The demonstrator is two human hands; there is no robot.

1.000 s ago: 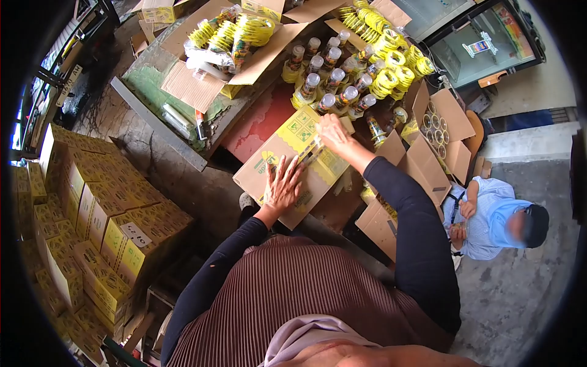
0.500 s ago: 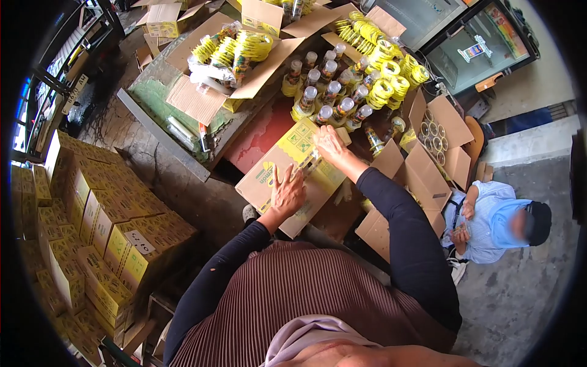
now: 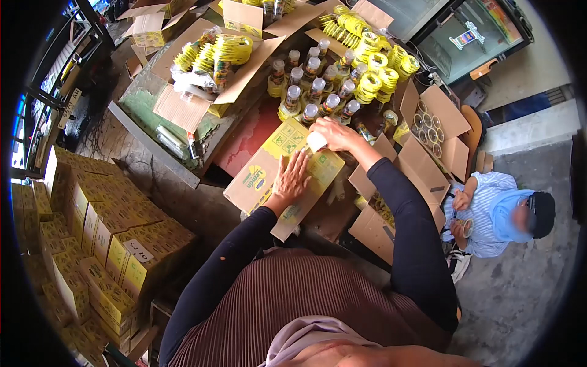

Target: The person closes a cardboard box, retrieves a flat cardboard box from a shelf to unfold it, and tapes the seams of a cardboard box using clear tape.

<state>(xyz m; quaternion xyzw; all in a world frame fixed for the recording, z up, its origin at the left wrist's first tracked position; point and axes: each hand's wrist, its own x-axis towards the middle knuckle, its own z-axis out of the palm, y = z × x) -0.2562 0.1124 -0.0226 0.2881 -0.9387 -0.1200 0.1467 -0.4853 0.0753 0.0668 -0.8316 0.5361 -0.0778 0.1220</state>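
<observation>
Fingers of the left hand (image 3: 290, 177) have drawn closer together since the earlier frame, and a white roll (image 3: 316, 142) now shows at the right hand (image 3: 337, 133). At far left stand stacked boxes (image 3: 116, 223), then a table (image 3: 139, 101) with an open box (image 3: 174, 105). Mid-view, in front of the person, lies a printed carton (image 3: 260, 174), the left palm down on it, fingers slightly parted. Right fingers curl over the roll at its far end; the thumb's grip cannot be told. Behind stand bottles (image 3: 316, 88); farther right, a person (image 3: 494, 205) holds a cup (image 3: 468, 228).
</observation>
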